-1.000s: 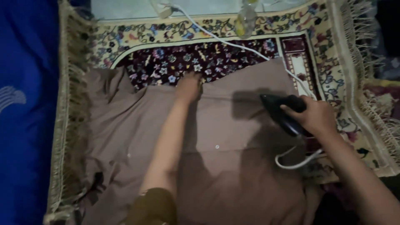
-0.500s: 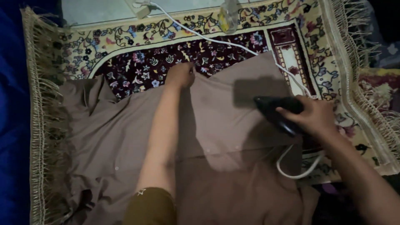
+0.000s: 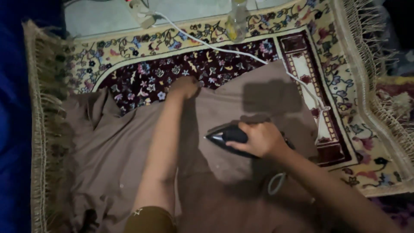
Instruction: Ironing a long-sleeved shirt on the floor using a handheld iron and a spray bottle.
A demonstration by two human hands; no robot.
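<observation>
Dim indoor shot, grainy and soft all over. Light falls from above and near side, casting a hard dark shadow on the brown cloth [image 3: 129,142] beyond the iron [image 3: 226,137]. Left blue edge and right corners sink into near black. Slight motion blur.

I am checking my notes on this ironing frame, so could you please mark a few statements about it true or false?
1. The right hand grips a dark iron resting on the brown garment. True.
2. The left hand lies flat on the blue bedding. False: it holds the garment's far edge, over the floral rug.
3. The iron's tip points toward the left arm. True.
4. The white cord is coiled on top of the iron. False: it trails across the rug toward the plug at the top.
5. A clear bottle stands at the rug's far edge. True.
</observation>
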